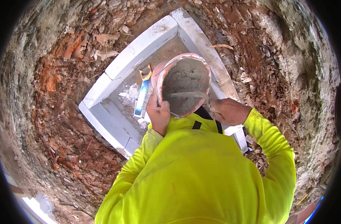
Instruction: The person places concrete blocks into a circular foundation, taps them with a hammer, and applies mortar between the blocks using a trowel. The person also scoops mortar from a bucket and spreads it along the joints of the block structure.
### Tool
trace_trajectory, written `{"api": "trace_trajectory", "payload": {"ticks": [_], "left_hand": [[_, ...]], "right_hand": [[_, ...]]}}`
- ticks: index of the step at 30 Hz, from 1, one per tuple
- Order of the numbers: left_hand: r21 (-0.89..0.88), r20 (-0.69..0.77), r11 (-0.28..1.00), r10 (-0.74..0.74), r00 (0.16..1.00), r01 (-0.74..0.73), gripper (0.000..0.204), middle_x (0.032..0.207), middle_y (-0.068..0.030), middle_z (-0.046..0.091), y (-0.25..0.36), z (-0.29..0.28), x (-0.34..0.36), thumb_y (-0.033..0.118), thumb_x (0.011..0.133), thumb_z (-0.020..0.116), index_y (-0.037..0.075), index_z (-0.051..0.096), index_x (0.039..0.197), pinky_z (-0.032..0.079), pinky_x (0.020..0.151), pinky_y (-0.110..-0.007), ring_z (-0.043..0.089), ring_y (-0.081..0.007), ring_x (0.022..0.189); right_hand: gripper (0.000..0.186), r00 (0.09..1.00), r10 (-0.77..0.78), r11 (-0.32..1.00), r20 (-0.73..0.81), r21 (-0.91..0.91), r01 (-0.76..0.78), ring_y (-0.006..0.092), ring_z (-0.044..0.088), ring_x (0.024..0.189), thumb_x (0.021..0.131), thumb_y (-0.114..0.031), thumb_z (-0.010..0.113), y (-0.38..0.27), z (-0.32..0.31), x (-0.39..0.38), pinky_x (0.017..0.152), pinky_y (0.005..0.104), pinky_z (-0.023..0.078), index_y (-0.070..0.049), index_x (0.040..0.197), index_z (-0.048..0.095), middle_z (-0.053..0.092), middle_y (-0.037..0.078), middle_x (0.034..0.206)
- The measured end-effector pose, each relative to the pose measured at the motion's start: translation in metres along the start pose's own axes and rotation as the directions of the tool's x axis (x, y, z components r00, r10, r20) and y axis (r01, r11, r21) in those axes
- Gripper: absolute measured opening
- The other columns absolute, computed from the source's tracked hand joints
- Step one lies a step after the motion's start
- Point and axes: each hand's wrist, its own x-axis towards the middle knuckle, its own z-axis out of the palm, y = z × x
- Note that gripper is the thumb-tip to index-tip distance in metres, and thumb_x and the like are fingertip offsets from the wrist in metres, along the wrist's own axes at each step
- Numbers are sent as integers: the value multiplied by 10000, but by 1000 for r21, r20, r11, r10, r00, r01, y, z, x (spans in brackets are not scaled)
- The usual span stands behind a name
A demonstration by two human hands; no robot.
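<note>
A reddish bucket [159, 71] of grey wet mortar [185, 76] stands tilted before me, its mouth facing up. My left hand [158, 114] is closed on the bucket's near left rim, thumb on top. At the right rim, my right hand [229, 111] is curled closed. A pale curved strip [187, 95] crosses the mortar toward that hand; whether it is a tool or the bucket's handle I cannot tell. What the right fingers hold is hidden. Left of the bucket, a handsaw [143, 91] with a yellow and black handle leans or lies, blade toward me.
Pale block walls [140, 48] form a four-sided frame around the bucket and saw. White crumbs [131, 93] lie on the floor inside. Rough reddish earth [66, 82] rises all around, with loose stones. A thin root-like piece [222, 46] sticks out by the right wall.
</note>
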Motion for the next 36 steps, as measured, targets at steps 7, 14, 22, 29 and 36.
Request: {"api": "trace_trajectory", "payload": {"ticks": [7, 14, 22, 29, 36], "left_hand": [[-120, -17, 993, 3, 1000, -5, 552, 951, -39, 631, 4, 15, -18, 13, 746, 529, -32, 567, 1295, 422, 630, -229, 473, -79, 701], [-2, 51, 999, 40, 998, -40, 632, 1062, -150, 642, -5, 10, -40, -9, 732, 511, -33, 505, 1363, 469, 777, -259, 589, -147, 859], [-15, 59, 997, 75, 995, -74, 601, 1055, -105, 633, -3, -9, -34, 17, 734, 492, -57, 529, 1330, 449, 817, -257, 562, -125, 901], [-256, -87, 947, -222, 971, 193, 510, 1099, -44, 636, -15, -36, 1, -28, 772, 466, -59, 574, 1269, 454, 852, -255, 572, -119, 952], [-453, -276, 869, -348, 896, 198, 504, 1088, -48, 634, 9, -71, 66, -69, 778, 426, -55, 573, 1260, 459, 816, -233, 581, -110, 931]], "right_hand": [[278, 938, 157, 864, -309, -418, -282, 395, 674, 869, 832, -92, 510, 32, 26, 32, 749, 460, 535, 59, 1064, 519, 657, 274, 977], [290, 982, 187, 980, -27, -60, -189, 347, 678, 790, 884, -187, 558, 74, 66, 64, 676, 428, 539, 49, 1051, 530, 654, 230, 913], [257, 988, -56, 633, 144, 771, -76, 165, 558, 525, 937, -221, 593, 44, 99, 81, 501, 325, 478, 4, 1033, 518, 569, 76, 712], [477, 981, -116, 385, 157, 917, -101, 110, 563, 598, 965, -170, 591, 29, 90, 92, 522, 275, 464, 89, 1320, 405, 581, 52, 769], [488, 995, -35, 417, 89, 906, -67, 113, 572, 584, 943, -126, 620, 11, -11, 130, 522, 260, 477, 83, 1326, 400, 566, 54, 693]]}}
